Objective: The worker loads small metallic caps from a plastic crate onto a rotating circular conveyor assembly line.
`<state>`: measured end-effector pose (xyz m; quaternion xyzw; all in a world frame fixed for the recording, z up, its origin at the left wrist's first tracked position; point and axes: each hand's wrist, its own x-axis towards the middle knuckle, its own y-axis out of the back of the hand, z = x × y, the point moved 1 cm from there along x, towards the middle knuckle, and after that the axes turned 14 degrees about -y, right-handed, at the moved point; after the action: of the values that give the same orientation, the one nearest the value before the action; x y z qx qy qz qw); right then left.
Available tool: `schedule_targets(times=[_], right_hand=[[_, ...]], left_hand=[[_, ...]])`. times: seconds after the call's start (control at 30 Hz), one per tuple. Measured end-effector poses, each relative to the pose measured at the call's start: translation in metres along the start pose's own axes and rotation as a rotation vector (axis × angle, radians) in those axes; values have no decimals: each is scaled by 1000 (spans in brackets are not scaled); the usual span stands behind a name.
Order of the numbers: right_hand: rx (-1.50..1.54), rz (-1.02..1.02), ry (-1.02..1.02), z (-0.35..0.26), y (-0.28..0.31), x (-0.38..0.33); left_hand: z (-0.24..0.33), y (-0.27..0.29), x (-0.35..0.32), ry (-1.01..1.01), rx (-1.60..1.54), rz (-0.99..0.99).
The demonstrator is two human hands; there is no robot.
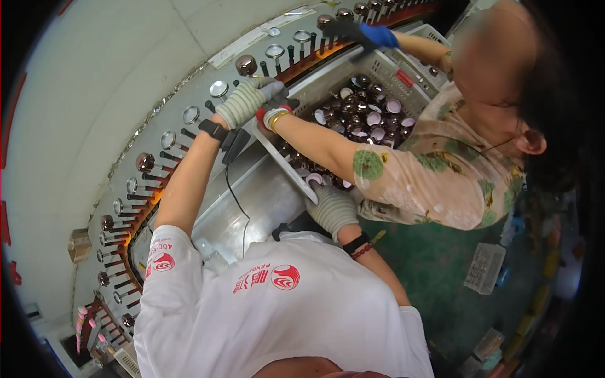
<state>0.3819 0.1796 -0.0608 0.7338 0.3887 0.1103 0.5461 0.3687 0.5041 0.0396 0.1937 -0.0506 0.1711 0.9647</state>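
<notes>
Many spindles [291,55], curved ledge [200,94], grey crate [380,72], green floor [422,249].

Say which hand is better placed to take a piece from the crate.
Probably the right hand: it's at the crate, close to the shiny pieces; the left hand is beside the spindles.

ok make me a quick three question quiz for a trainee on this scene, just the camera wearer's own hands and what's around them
1. What lies in the crate?
A) Bolts
B) Shiny round caps
C) Folded cloths

2. True or false: the right hand is bare.

3. Which hand is nearer the row of pegs?

Key
1. B
2. False; the right hand wears a striped glove.
3. The left hand.
</notes>
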Motion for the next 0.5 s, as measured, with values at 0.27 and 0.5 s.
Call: schedule_targets(times=[0.27,0.5], right_hand=[[44,-49,-13,-3,13,26],[20,8,-7,-33,1,18]], left_hand=[[-54,15,16,72,-360,176],[-122,16,4,59,277,140]])
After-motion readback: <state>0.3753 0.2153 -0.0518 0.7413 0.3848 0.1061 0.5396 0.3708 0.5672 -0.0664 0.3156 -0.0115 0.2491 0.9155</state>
